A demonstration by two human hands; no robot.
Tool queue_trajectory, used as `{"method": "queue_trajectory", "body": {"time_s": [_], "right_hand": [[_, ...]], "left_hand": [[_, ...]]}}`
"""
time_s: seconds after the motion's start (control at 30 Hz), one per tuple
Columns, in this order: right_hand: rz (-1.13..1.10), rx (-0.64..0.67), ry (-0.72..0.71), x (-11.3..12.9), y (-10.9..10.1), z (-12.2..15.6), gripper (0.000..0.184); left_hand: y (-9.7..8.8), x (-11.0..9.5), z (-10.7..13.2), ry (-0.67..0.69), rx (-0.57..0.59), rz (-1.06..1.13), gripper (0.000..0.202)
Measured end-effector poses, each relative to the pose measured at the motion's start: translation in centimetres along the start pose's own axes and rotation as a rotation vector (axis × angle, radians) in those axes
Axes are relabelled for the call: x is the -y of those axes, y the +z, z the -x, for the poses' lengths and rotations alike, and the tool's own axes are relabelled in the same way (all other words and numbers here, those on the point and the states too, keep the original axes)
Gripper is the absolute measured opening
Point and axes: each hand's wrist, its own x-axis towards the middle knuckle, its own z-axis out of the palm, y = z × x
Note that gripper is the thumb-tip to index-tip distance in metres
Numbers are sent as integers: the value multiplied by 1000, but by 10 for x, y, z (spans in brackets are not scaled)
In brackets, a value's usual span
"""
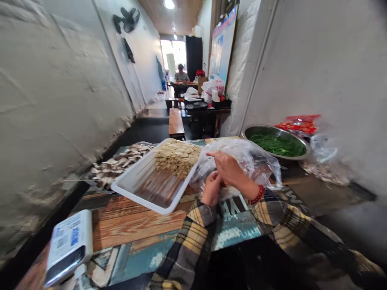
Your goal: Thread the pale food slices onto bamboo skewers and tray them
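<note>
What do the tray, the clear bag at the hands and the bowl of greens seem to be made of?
Tray: probably plastic, satin white, going by its smooth, thick rounded rim.
Bag: thin, glossy plastic film, judging by its see-through folds and glints.
Bowl: metal, likely stainless steel; its grey rim has a polished sheen.

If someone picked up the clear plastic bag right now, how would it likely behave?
The clear plastic bag would probably be floppy: its film lies crumpled and folded. It seems light for its size, being thin and see-through, though any contents are hard to make out. It might brush the white tray right beside it.
</note>
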Motion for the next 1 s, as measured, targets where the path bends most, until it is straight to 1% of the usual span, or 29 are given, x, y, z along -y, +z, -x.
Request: {"method": "queue_trajectory", "body": {"time_s": [0.07, 0.13, 0.2, 0.27, 0.37, 0.4, 0.43, 0.47, 0.53, 0.6, 0.63, 0.67, 0.73, 0.83, 0.93, 1.0], "right_hand": [[-15, -52, 91, -22, -28, 26, 38], [-21, -93, 195, -45, -54, 54, 33], [-20, -129, 298, -67, -73, 81, 29], [-1, -121, 366, -86, -84, 108, 27], [52, -18, 386, -107, -86, 146, 25], [89, 12, 383, -112, -85, 158, 25], [127, 37, 375, -115, -83, 169, 25], [163, 52, 366, -118, -82, 179, 25], [212, 69, 340, -123, -81, 195, 25], [234, 74, 296, -128, -80, 206, 26], [242, 69, 272, -131, -79, 209, 27], [250, 61, 249, -134, -78, 211, 29], [273, 45, 221, -140, -73, 209, 34], [322, 49, 244, -147, -65, 200, 40], [359, 70, 278, -148, -61, 194, 36], [361, 69, 261, -147, -61, 195, 29]], "left_hand": [[0, 3, 0, -2, -12, 10, 39], [0, 0, -1, 12, -25, 17, 43], [1, -4, -2, 25, -30, -7, 43], [2, -9, -2, 45, -30, -40, 42], [7, -14, 2, 106, -3, -138, 37], [9, -16, 5, 121, 34, -179, 35], [11, -16, 8, 121, 94, -222, 33], [13, -17, 11, 100, 180, -267, 31], [17, -17, 16, 5, 385, -362, 29], [20, -16, 19, -98, 550, -463, 29], [22, -15, 20, -125, 589, -509, 30], [23, -14, 21, -127, 600, -550, 30], [24, -14, 20, -71, 558, -605, 32], [24, -15, 18, 17, 453, -628, 37], [24, -16, 17, 18, 406, -632, 42], [23, -16, 18, 7, 402, -627, 43]]}}
